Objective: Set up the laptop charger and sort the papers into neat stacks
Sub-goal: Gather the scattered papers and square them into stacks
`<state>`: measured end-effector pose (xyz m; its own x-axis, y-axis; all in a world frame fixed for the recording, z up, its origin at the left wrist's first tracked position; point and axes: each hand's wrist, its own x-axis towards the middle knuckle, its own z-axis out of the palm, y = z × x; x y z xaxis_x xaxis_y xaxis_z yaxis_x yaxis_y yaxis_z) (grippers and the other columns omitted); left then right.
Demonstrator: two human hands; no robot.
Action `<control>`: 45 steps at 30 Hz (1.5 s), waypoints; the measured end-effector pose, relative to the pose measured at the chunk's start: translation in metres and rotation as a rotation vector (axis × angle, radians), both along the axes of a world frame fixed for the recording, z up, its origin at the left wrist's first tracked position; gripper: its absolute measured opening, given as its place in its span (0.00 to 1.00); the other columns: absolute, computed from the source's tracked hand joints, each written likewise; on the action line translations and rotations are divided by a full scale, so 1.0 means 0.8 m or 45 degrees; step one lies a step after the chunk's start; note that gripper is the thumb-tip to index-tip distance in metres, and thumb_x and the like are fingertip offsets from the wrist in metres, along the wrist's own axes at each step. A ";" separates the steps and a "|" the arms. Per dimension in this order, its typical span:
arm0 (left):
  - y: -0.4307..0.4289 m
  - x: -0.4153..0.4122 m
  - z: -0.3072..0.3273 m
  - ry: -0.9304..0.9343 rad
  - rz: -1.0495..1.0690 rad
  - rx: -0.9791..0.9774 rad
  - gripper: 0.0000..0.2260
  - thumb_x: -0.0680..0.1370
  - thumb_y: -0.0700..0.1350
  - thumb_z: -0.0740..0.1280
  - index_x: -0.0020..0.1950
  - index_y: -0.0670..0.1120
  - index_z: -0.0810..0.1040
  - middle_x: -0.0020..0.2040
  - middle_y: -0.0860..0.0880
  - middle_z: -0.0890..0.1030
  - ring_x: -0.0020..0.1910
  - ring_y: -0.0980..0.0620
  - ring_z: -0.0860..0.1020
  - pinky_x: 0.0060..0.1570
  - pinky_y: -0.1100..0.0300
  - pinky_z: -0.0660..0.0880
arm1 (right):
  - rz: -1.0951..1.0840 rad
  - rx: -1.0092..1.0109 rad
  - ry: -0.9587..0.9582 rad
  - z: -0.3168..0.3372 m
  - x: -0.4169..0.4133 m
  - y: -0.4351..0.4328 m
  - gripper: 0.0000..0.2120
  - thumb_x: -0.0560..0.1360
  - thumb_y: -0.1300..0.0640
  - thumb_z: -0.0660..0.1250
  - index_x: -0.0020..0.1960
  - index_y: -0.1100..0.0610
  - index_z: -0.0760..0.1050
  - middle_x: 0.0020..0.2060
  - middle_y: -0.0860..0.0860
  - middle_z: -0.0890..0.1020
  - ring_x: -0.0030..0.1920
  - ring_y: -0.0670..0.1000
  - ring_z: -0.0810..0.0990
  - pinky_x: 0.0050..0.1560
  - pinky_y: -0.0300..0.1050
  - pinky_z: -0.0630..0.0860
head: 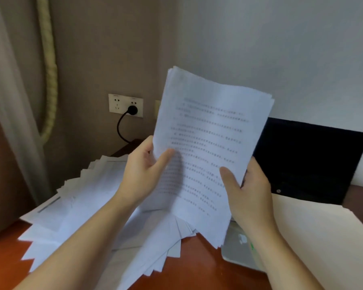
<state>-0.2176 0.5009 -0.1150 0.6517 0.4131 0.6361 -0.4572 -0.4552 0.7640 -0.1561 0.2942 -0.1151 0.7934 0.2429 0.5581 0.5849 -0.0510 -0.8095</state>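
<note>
Head view: charger plug [132, 110] sat in the wall socket [117, 103], centre left, so I figured that part was done. Left hand [143, 170] and right hand [249, 189] both pinched one paper sheaf [208, 132] mid-frame. Loose papers [82, 206] sprawled unsorted on the surface [197, 266], lower left.

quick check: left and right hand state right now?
Left hand: grips the sheaf of papers at its left edge.
Right hand: grips the same sheaf at its right edge.

One view only, head-worn: it sits close behind and above the left hand [143, 170] and right hand [250, 190], looking forward and down along both forearms. The wide lens takes in the table [201, 266] beneath the hands and the wall [281, 49] rising well beyond them.
</note>
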 end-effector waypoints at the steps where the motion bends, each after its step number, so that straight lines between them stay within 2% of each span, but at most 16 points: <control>1: -0.002 0.000 -0.002 0.019 -0.012 0.010 0.12 0.83 0.44 0.67 0.66 0.49 0.78 0.58 0.59 0.83 0.59 0.58 0.82 0.57 0.58 0.81 | 0.000 -0.021 -0.007 0.000 -0.002 0.001 0.11 0.80 0.57 0.66 0.57 0.42 0.73 0.49 0.32 0.82 0.50 0.33 0.80 0.41 0.27 0.75; 4: -0.004 0.003 -0.002 0.033 -0.028 -0.034 0.11 0.84 0.45 0.65 0.67 0.50 0.75 0.59 0.58 0.83 0.60 0.56 0.82 0.57 0.52 0.81 | -0.013 0.017 -0.005 0.001 -0.005 0.003 0.12 0.81 0.59 0.64 0.59 0.43 0.71 0.50 0.33 0.81 0.52 0.32 0.78 0.43 0.25 0.74; 9: -0.015 0.003 0.004 0.032 -0.125 -0.196 0.08 0.86 0.43 0.60 0.63 0.51 0.76 0.57 0.57 0.84 0.57 0.57 0.83 0.53 0.62 0.79 | -0.019 0.143 0.111 0.015 -0.005 -0.022 0.14 0.82 0.60 0.63 0.58 0.41 0.72 0.50 0.30 0.81 0.51 0.33 0.80 0.41 0.25 0.74; 14: -0.050 0.007 -0.001 0.261 -0.341 -0.459 0.08 0.86 0.45 0.59 0.61 0.50 0.76 0.53 0.48 0.86 0.52 0.48 0.85 0.51 0.51 0.82 | 0.004 -0.019 0.284 0.011 0.001 -0.071 0.15 0.82 0.59 0.62 0.62 0.41 0.74 0.52 0.33 0.83 0.51 0.36 0.82 0.44 0.35 0.76; 18: -0.081 0.021 -0.005 0.446 -0.449 -0.462 0.10 0.86 0.44 0.59 0.59 0.50 0.80 0.53 0.49 0.87 0.52 0.49 0.85 0.55 0.51 0.80 | -0.075 -0.114 0.458 0.010 0.010 -0.124 0.16 0.83 0.61 0.60 0.52 0.41 0.78 0.44 0.36 0.85 0.46 0.42 0.84 0.42 0.42 0.77; 20: -0.100 0.031 0.001 0.541 -0.454 -0.381 0.11 0.86 0.42 0.59 0.55 0.48 0.82 0.51 0.49 0.87 0.51 0.49 0.85 0.55 0.53 0.80 | -0.190 -0.143 0.561 0.010 0.019 -0.155 0.14 0.82 0.61 0.60 0.49 0.44 0.79 0.44 0.42 0.85 0.46 0.50 0.84 0.45 0.48 0.79; 22: -0.126 0.040 0.008 0.663 -0.453 -0.232 0.13 0.85 0.43 0.60 0.46 0.48 0.82 0.41 0.53 0.87 0.41 0.53 0.85 0.44 0.60 0.79 | -0.314 -0.211 0.621 0.010 0.030 -0.189 0.10 0.82 0.59 0.61 0.49 0.48 0.80 0.48 0.49 0.84 0.49 0.55 0.83 0.54 0.54 0.79; 25: -0.170 0.052 0.015 0.829 -0.469 -0.082 0.17 0.84 0.46 0.63 0.36 0.46 0.80 0.30 0.51 0.80 0.30 0.53 0.77 0.29 0.63 0.72 | -0.447 -0.365 0.591 0.011 0.044 -0.241 0.08 0.80 0.58 0.62 0.50 0.52 0.80 0.49 0.51 0.84 0.48 0.56 0.83 0.50 0.51 0.78; 28: -0.214 0.061 0.015 0.976 -0.562 0.086 0.19 0.83 0.48 0.65 0.33 0.46 0.82 0.29 0.49 0.79 0.27 0.52 0.72 0.26 0.63 0.68 | -0.586 -0.667 0.418 0.013 0.048 -0.287 0.05 0.79 0.59 0.62 0.52 0.55 0.76 0.47 0.50 0.82 0.45 0.52 0.80 0.41 0.45 0.73; 31: -0.251 0.071 0.004 1.095 -0.533 0.234 0.15 0.81 0.48 0.67 0.37 0.43 0.82 0.29 0.50 0.80 0.24 0.55 0.70 0.24 0.67 0.66 | -0.631 -0.866 0.346 0.003 0.050 -0.324 0.05 0.79 0.59 0.62 0.55 0.54 0.73 0.48 0.50 0.79 0.42 0.48 0.77 0.36 0.42 0.69; 34: -0.279 0.076 -0.004 1.148 -0.423 0.418 0.13 0.81 0.45 0.68 0.38 0.42 0.82 0.28 0.52 0.81 0.20 0.58 0.71 0.26 0.67 0.69 | -0.655 -0.969 0.353 -0.016 0.055 -0.349 0.09 0.80 0.59 0.63 0.60 0.54 0.73 0.52 0.51 0.79 0.46 0.51 0.78 0.43 0.45 0.74; 37: -0.297 0.076 -0.005 1.089 -0.365 0.640 0.14 0.80 0.40 0.67 0.34 0.47 0.77 0.28 0.52 0.79 0.20 0.63 0.74 0.23 0.75 0.67 | -0.650 -0.992 0.375 -0.030 0.055 -0.363 0.17 0.80 0.59 0.63 0.68 0.54 0.71 0.57 0.51 0.79 0.52 0.53 0.78 0.49 0.46 0.75; 38: -0.300 0.075 -0.005 1.083 -0.338 0.712 0.15 0.80 0.39 0.67 0.33 0.48 0.76 0.27 0.53 0.78 0.21 0.63 0.75 0.24 0.75 0.67 | -0.649 -0.994 0.387 -0.033 0.055 -0.366 0.19 0.80 0.58 0.63 0.70 0.54 0.69 0.56 0.51 0.78 0.51 0.52 0.78 0.47 0.46 0.75; 40: -0.301 0.077 -0.006 1.101 -0.239 0.856 0.14 0.78 0.41 0.68 0.32 0.49 0.75 0.27 0.53 0.79 0.28 0.59 0.78 0.36 0.67 0.75 | -0.641 -1.011 0.377 -0.038 0.055 -0.370 0.21 0.79 0.58 0.65 0.71 0.53 0.68 0.51 0.49 0.78 0.45 0.48 0.78 0.43 0.44 0.74; 42: -0.296 0.082 -0.010 1.124 -0.157 0.965 0.14 0.77 0.44 0.69 0.32 0.51 0.73 0.32 0.51 0.80 0.37 0.50 0.80 0.49 0.56 0.79 | -0.642 -1.049 0.347 -0.043 0.057 -0.371 0.23 0.78 0.57 0.66 0.72 0.53 0.66 0.48 0.48 0.76 0.42 0.47 0.77 0.43 0.44 0.75; 45: -0.290 0.086 -0.015 1.164 -0.129 1.061 0.10 0.78 0.51 0.71 0.38 0.51 0.75 0.43 0.48 0.83 0.46 0.47 0.81 0.56 0.50 0.80 | -0.682 -1.140 0.270 -0.046 0.058 -0.369 0.22 0.78 0.56 0.67 0.71 0.53 0.67 0.47 0.47 0.76 0.43 0.49 0.77 0.45 0.46 0.76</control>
<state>-0.1484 0.2688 -0.1272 0.9994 0.0232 -0.0238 0.0295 -0.9484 0.3158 -0.1099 -0.0010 -0.1517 0.9786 0.0865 0.1869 0.1610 -0.8872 -0.4323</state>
